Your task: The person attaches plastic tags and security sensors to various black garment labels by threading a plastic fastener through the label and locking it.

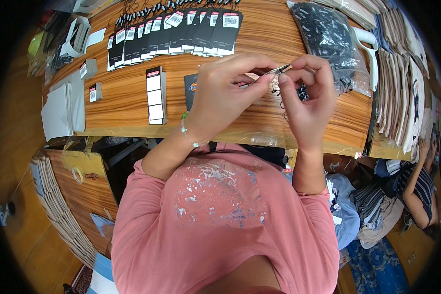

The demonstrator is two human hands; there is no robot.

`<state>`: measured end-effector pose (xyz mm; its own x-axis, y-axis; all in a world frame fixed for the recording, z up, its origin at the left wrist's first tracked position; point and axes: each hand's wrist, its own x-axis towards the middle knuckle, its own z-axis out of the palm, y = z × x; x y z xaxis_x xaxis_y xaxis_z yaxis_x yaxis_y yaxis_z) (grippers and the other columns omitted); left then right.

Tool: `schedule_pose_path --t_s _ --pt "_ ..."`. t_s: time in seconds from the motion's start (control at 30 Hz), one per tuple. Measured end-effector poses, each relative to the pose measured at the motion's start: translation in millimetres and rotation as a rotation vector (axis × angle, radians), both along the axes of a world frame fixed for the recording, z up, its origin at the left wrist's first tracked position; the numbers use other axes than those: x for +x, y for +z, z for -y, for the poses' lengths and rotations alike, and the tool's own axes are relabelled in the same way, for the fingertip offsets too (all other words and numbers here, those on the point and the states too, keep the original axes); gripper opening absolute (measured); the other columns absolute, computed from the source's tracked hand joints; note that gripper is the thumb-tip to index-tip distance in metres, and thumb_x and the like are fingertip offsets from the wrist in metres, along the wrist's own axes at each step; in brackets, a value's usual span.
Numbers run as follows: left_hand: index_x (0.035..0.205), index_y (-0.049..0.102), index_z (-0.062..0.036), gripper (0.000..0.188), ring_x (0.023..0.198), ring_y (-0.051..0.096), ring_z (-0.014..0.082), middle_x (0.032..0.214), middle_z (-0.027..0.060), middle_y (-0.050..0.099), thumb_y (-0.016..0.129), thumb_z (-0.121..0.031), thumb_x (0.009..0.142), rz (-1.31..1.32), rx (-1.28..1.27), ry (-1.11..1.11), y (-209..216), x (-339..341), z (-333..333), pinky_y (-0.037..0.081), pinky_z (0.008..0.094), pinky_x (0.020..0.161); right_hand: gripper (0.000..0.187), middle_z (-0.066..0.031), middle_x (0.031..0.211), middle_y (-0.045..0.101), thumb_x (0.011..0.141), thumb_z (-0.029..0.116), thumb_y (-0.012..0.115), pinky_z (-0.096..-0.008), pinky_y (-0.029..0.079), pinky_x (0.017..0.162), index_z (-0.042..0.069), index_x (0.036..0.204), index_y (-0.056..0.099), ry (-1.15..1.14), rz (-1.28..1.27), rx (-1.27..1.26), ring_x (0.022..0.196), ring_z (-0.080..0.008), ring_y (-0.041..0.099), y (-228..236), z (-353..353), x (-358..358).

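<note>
My left hand (225,85) pinches a hang tag, seen almost edge-on, between thumb and forefinger above the table (122,110). At the tag's upper end (282,69), my right hand (312,90) is closed in a pinch on a thin black tag string; whether it passes through the tag is too small to tell. Loose dark cord dangles beneath the fingers. Partly covered by my left wrist lies a dark card (189,88). Beyond my hands, strung black hang tags (174,41) with white barcode stickers overlap in a row. A clear plastic bag (330,39) full of black strings sits beside my right hand.
A stack of label cards (155,95) and smaller label stacks (95,92) lie left, near white sheets (58,110). A white-handled tool (372,59) rests by the bag. Folded beige garments (397,98) line the right side. Another person's arm (416,179) shows far right.
</note>
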<state>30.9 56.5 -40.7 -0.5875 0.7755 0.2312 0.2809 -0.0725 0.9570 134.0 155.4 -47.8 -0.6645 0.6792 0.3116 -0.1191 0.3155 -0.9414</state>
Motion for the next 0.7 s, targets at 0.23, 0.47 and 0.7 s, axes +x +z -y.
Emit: schedule_pose_path --t_s 0.23,0.47,0.7 --pt "0.093 0.063 0.0005 0.021 0.077 0.062 0.0123 0.088 0.0079 0.063 0.061 0.005 0.072 -0.128 0.038 0.014 -0.1 -0.7 6.3 0.053 0.0226 0.066 0.024 -0.0030 0.074 0.057 0.074 -0.006 0.057 -0.0195 0.043 0.059 -0.001 0.095 0.047 0.083 -0.055 -0.262 0.065 -0.0067 0.055 0.2 1.1 -0.3" --pt "0.092 0.064 -0.0007 0.021 0.073 0.062 0.0121 0.084 0.0074 0.064 0.062 0.003 0.072 -0.298 -0.019 0.004 6.2 -8.4 15.0 0.052 0.0215 0.063 0.025 -0.0052 0.078 0.058 0.074 -0.008 0.056 -0.0210 0.045 0.060 -0.001 0.096 0.046 0.061 0.020 0.221 0.065 -0.0087 0.056 0.2 2.3 -2.2" --pt "0.092 0.063 -0.0010 0.021 0.071 0.062 0.0129 0.083 0.0079 0.064 0.063 0.001 0.071 -0.395 -0.005 0.004 2.8 -12.3 21.8 0.052 0.0220 0.065 0.030 -0.0043 0.067 0.056 0.075 -0.007 0.055 -0.0198 0.043 0.059 0.002 0.100 0.042 0.249 -0.056 -0.608 0.062 -0.0086 0.053 6.9 5.5 -6.4"
